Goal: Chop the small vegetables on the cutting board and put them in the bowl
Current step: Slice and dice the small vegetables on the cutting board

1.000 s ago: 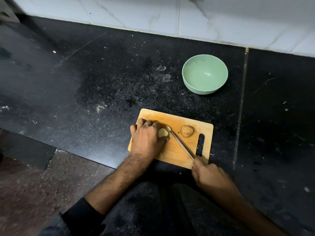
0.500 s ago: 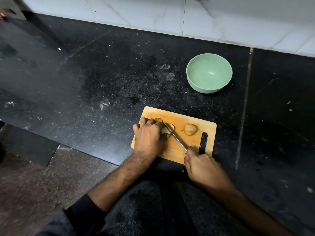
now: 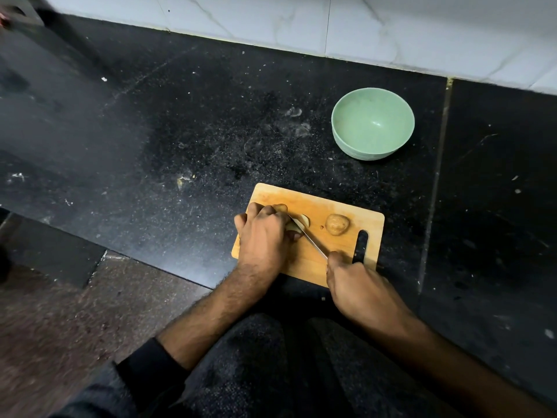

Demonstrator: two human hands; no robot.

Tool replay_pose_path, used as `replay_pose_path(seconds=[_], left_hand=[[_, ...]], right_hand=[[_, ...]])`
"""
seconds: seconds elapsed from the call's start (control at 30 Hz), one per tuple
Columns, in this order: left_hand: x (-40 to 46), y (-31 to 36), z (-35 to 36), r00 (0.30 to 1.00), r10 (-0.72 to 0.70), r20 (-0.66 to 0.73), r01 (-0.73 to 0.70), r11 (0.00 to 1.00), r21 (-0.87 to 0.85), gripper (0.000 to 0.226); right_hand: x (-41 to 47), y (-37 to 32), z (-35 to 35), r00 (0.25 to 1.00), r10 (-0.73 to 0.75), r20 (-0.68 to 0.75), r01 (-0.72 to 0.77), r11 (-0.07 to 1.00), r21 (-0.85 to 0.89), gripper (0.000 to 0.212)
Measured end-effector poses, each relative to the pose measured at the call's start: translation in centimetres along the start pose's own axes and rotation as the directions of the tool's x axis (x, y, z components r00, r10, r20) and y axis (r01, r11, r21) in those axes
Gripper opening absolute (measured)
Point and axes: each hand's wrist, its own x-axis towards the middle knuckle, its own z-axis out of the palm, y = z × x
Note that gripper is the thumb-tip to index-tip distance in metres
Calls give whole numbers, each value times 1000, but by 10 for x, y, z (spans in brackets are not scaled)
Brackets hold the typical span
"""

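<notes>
A wooden cutting board (image 3: 337, 206) lies on the black counter near its front edge. My left hand (image 3: 263, 236) holds a small pale vegetable (image 3: 297, 226) down on the board's left part, mostly covering it. My right hand (image 3: 358, 289) grips the handle of a knife (image 3: 307, 238), whose thin blade slants up-left into that vegetable. A cut piece (image 3: 304, 219) shows just right of the blade. A whole brown vegetable (image 3: 337, 224) sits apart on the board's right half. The green bowl (image 3: 372, 127) stands beyond the board and holds nothing.
The black speckled counter (image 3: 180, 131) stretches left and back to a white tiled wall (image 3: 331, 22). A seam (image 3: 434, 182) runs down the counter right of the board. The counter's front edge drops to a brown floor (image 3: 60, 312) at lower left.
The knife blade has moved left across the board into the vegetable under my left hand, and my right hand has come forward over the board's front edge. A cut piece now shows beside the blade.
</notes>
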Motion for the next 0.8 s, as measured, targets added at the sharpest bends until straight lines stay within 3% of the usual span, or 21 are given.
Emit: replay_pose_path(seconds=[0.27, 0.8], left_hand=[[-3, -3, 2, 1000, -10, -18, 10, 1000, -4, 34], [-14, -11, -4, 998, -36, 45, 38, 998, -54, 38]], right_hand=[[-25, 23, 6, 995, 46, 83, -49, 998, 30, 19], [-22, 18, 4, 998, -56, -17, 56, 997, 56, 26]])
